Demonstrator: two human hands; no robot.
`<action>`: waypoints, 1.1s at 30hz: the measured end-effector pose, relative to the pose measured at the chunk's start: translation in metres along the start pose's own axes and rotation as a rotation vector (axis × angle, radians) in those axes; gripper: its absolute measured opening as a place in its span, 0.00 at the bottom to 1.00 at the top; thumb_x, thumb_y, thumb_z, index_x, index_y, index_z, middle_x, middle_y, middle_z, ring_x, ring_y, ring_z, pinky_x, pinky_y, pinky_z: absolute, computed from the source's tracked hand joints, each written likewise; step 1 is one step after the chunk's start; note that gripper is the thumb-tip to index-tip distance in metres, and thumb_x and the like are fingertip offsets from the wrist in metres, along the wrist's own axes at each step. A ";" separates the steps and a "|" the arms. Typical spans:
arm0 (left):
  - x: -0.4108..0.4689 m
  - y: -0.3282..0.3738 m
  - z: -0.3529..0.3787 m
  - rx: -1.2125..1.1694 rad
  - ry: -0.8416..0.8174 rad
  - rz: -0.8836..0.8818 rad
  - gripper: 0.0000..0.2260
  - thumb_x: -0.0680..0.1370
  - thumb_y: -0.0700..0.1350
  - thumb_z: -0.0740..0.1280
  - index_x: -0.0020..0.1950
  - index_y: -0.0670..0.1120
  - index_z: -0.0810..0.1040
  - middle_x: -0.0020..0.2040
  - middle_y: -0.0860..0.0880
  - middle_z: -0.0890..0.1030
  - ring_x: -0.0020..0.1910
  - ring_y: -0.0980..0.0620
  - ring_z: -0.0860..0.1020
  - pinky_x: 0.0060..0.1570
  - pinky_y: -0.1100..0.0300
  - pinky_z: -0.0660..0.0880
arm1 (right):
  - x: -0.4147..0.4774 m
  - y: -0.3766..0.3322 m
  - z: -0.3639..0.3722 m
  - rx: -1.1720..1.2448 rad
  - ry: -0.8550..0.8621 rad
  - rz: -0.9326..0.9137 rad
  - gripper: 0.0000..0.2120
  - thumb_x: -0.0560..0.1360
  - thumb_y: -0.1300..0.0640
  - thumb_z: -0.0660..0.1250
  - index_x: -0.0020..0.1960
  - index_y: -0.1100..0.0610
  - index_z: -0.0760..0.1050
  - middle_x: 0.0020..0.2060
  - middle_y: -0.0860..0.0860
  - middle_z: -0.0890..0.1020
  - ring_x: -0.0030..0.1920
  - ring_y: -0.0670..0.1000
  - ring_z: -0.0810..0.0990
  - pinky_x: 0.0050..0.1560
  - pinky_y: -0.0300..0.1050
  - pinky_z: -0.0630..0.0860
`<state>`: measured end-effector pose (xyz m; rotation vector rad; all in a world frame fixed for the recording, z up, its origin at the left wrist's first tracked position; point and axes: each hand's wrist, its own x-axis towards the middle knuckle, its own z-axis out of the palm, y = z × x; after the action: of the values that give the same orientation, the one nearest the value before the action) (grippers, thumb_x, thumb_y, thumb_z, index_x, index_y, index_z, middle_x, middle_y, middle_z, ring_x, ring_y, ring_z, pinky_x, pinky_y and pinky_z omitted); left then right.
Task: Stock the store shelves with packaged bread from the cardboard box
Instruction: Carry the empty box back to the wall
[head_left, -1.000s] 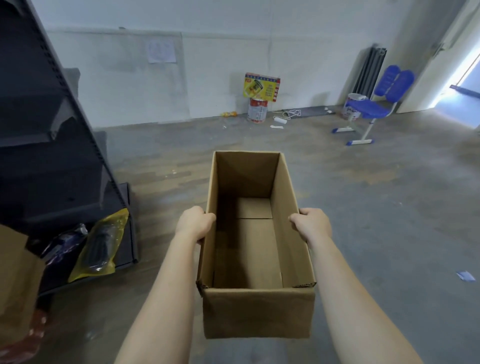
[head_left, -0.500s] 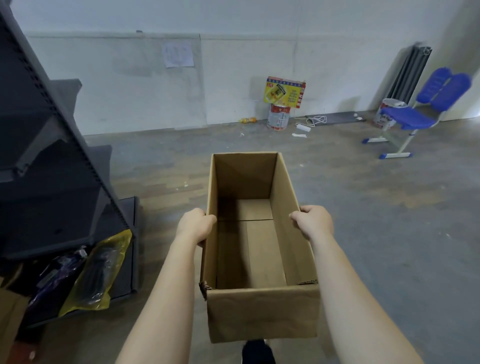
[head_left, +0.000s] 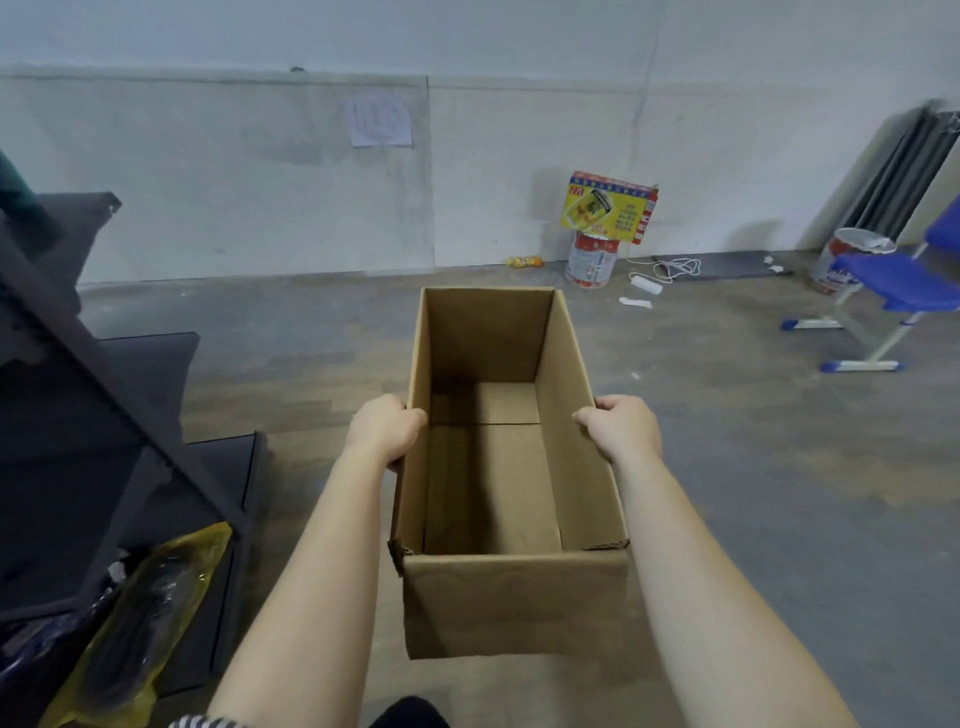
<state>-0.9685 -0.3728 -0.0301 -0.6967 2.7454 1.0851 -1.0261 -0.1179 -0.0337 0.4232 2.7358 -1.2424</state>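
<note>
So, the shelves (head_left: 78, 415) stand at my left. I hold the cardboard box (head_left: 514, 597) level out front, empty inside, likely finished with. A yellow-wrapped bread pack (head_left: 150, 613) lies on the bottom shelf. My left hand (head_left: 384, 431) and right hand (head_left: 621, 428) grip opposite side walls, fingers curled over the rims to keep it balanced.

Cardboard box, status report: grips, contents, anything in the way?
Holding: left grip and right grip, one on each long wall of the cardboard box. Box empty inside. At left, shelving, apart from box.
</note>
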 end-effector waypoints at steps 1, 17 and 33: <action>0.015 0.005 0.000 0.005 0.012 -0.006 0.09 0.81 0.47 0.61 0.45 0.44 0.74 0.41 0.45 0.78 0.37 0.48 0.78 0.31 0.60 0.72 | 0.016 -0.006 0.003 -0.001 -0.007 -0.006 0.06 0.69 0.52 0.69 0.41 0.54 0.81 0.38 0.51 0.84 0.40 0.55 0.82 0.41 0.44 0.77; 0.321 0.077 -0.048 0.033 0.078 -0.045 0.13 0.81 0.47 0.61 0.39 0.44 0.73 0.38 0.44 0.78 0.35 0.48 0.77 0.31 0.61 0.72 | 0.299 -0.159 0.090 -0.020 -0.074 -0.074 0.04 0.69 0.52 0.70 0.38 0.52 0.80 0.37 0.51 0.84 0.41 0.55 0.82 0.40 0.43 0.74; 0.602 0.179 -0.056 0.003 0.138 -0.087 0.13 0.81 0.48 0.60 0.39 0.44 0.73 0.37 0.45 0.77 0.34 0.49 0.77 0.29 0.61 0.70 | 0.584 -0.282 0.136 -0.024 -0.111 -0.125 0.06 0.70 0.54 0.66 0.42 0.53 0.82 0.37 0.50 0.83 0.41 0.54 0.81 0.39 0.43 0.73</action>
<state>-1.5811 -0.5220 -0.0355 -0.9146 2.7980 1.0521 -1.6690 -0.2761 -0.0434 0.1777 2.7159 -1.2203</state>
